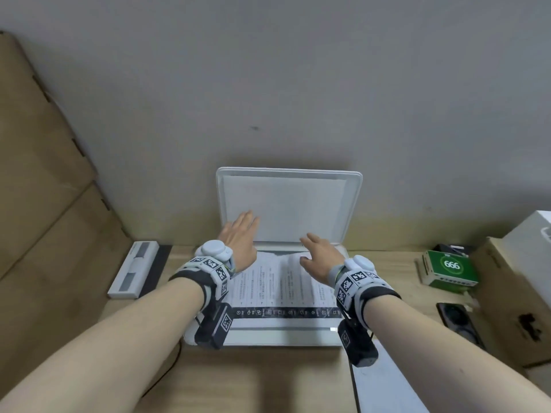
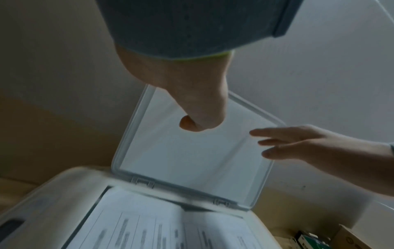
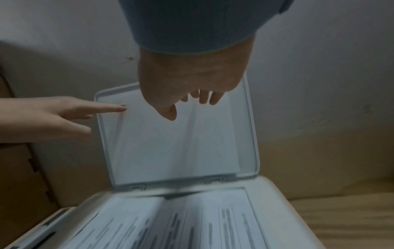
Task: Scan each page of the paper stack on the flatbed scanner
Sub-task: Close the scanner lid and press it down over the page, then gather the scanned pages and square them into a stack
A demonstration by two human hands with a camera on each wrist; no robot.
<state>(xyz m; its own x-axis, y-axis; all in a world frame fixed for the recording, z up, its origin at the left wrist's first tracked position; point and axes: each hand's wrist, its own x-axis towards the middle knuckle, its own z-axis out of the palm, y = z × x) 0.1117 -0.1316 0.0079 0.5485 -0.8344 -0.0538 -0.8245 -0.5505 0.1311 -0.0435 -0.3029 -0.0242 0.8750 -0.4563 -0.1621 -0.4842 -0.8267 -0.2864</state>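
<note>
A white flatbed scanner (image 1: 268, 333) sits on the desk with its lid (image 1: 287, 204) raised upright against the wall. A printed paper page (image 1: 277, 286) with lines of text lies on the glass, creased down its middle. My left hand (image 1: 240, 234) is raised over the scanner's back left, fingers straight, in front of the lid's lower left. My right hand (image 1: 317, 253) hovers over the page's back right with fingers spread and holds nothing. The wrist views show the lid (image 2: 192, 151) (image 3: 177, 143) and the page (image 2: 162, 232) (image 3: 170, 225) below both hands.
Cardboard boxes (image 1: 38, 189) are stacked at the left. A white flat device (image 1: 134, 269) lies left of the scanner. A green box (image 1: 450, 268), a black phone (image 1: 457, 321) and a brown carton (image 1: 512, 299) stand at the right. A white sheet (image 1: 384, 389) lies at the front right.
</note>
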